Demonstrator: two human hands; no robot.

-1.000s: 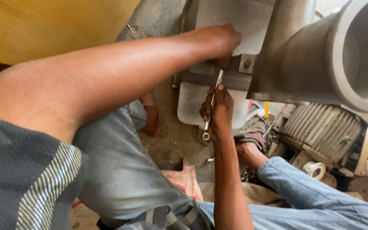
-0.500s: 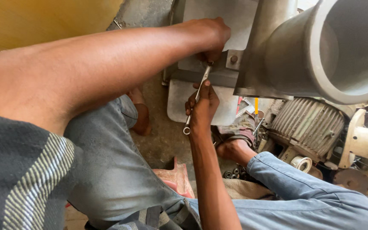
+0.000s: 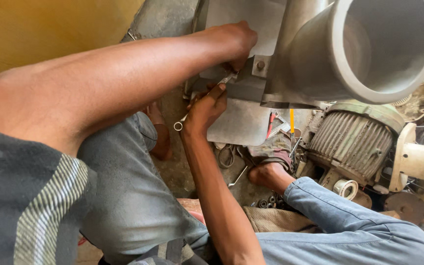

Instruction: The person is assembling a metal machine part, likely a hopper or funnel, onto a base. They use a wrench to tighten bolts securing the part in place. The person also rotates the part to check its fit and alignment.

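Observation:
My right hand [image 3: 204, 110] is shut around the shaft of a silver combination wrench [image 3: 222, 82]. The wrench slants from its ring end at lower left up to its head under a grey metal machine housing [image 3: 244, 22]. My left hand [image 3: 236, 41] reaches across from the left with its fingers curled at the spot where the wrench head meets the housing. What those fingers hold is hidden. A bolt head [image 3: 260, 64] sits on the flange just right of that hand.
A wide grey pipe mouth [image 3: 386, 49] juts out at upper right, above a ribbed electric motor [image 3: 354, 140]. A tape roll [image 3: 344, 188], small tools and loose nuts lie on the dirty floor near my foot [image 3: 268, 174]. A yellow wall [image 3: 50, 29] stands on the left.
The wrench handle has swung left and upward, from nearly upright to a slant, with my right hand following it. My left hand stays at the housing.

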